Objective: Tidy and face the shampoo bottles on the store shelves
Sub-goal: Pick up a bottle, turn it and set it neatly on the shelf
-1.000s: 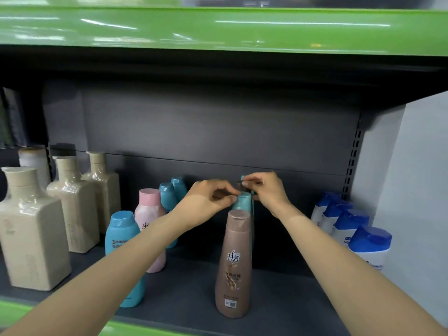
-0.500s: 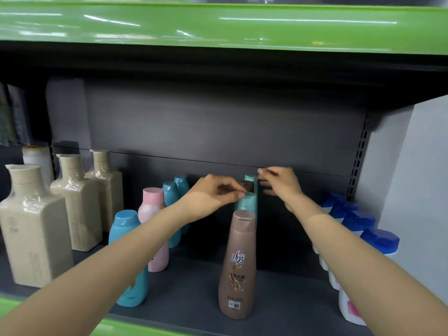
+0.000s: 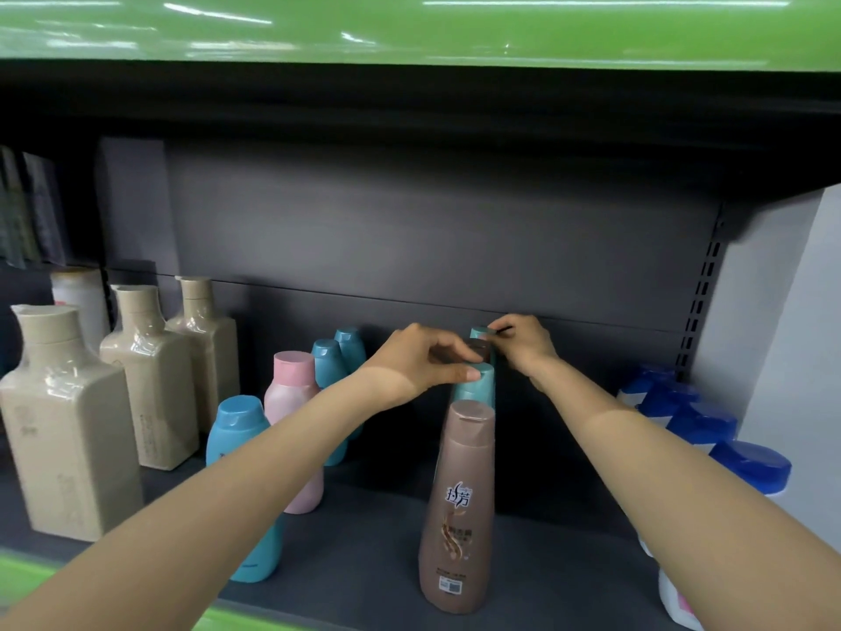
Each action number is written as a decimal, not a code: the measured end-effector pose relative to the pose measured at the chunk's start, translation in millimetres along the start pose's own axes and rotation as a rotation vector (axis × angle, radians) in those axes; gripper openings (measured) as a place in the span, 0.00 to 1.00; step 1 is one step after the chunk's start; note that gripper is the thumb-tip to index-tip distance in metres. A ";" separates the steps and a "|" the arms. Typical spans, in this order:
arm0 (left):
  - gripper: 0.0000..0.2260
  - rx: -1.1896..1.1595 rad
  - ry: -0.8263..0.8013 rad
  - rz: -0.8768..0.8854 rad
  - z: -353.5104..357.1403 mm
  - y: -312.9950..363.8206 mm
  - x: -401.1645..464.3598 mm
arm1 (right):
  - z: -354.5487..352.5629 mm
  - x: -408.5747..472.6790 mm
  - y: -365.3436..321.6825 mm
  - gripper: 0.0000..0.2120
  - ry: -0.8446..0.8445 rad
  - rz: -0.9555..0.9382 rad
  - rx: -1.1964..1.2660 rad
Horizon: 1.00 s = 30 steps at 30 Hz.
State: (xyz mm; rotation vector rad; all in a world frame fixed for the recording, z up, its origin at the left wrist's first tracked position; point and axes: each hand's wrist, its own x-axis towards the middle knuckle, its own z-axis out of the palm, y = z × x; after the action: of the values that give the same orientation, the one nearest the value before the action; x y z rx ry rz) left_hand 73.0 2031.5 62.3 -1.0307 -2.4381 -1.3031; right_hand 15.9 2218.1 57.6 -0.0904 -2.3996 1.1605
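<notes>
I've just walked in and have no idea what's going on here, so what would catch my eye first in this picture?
Two bare arms reach into the middle of a dark store shelf: the left hand and right hand meet over the caps of a single-file row of bottles. At the front of that row stands a tall brown shampoo bottle. Big beige square bottles line the left side, blue-capped white bottles the right.

Bright lights streak the green shelf (image 3: 409,29) above; behind the fingers (image 3: 455,352) it's dark and shadowy (edges look bent, slightly blurry).
</notes>
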 end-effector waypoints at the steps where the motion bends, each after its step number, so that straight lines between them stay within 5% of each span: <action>1: 0.10 0.000 -0.002 -0.002 0.3 0.6 -0.1 | -0.4 -1.3 -0.2 0.10 0.002 0.001 0.000; 17: 0.13 0.138 0.029 -0.077 -2.2 28.4 -10.5 | -59.9 -77.0 -25.2 0.04 0.137 -0.019 -0.017; 25: 0.09 0.055 0.137 0.134 7.7 80.6 -47.1 | -105.4 -156.9 -63.2 0.05 0.295 -0.021 -0.024; 30: 0.15 -0.041 -0.005 0.150 20.8 97.3 -89.7 | -115.4 -211.3 -84.2 0.05 0.310 0.017 0.131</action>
State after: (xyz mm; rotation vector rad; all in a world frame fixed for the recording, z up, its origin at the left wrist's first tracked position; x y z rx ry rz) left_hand 206.3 2040.3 72.4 -1.2031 -2.2963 -1.3077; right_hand 266.0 2193.6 101.6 -0.2307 -2.0525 1.2110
